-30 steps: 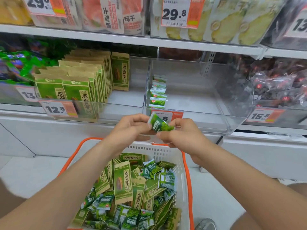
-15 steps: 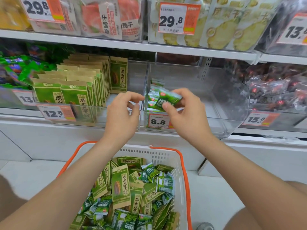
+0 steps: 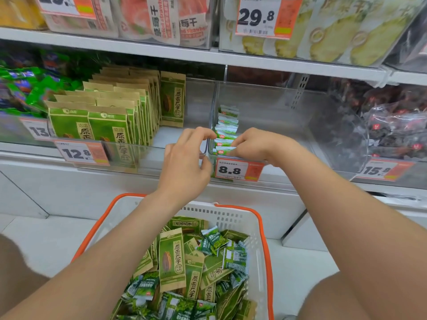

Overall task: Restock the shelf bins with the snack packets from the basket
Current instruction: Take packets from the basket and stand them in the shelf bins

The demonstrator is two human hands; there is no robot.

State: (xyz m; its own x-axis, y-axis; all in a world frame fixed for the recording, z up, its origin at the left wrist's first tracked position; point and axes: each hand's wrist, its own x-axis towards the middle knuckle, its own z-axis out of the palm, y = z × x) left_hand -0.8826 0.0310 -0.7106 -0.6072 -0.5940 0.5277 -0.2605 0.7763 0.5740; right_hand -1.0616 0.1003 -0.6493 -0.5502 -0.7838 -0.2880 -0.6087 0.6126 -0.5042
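Now the small packet (image 3: pixel 225 150) that was being turned between both hands over the basket a second ago sits at the front of the row (image 3: pixel 227 125) in the clear bin (image 3: pixel 265 121) at 12 o'clock. Half a second ago the right hand carried it alone over the bin's front wall; now the right hand (image 3: pixel 258 144) has its fingers pinched on the packet's right edge, seating it upright against the others. The left hand (image 3: pixel 187 165) has come up to the bin's left front corner, fingers curled but holding nothing, thumb near the wall.

So one more packet is as good as stocked, though the row fills only the bin's left edge and the rest stands bare. The basket (image 3: pixel 263 239) at 6 o'clock holds many more, small green packets mixed with taller tan-and-green pouches (image 3: pixel 172 259), whose own bin (image 3: pixel 147 155) at 10 o'clock is already well filled. I judge the task far from finished.
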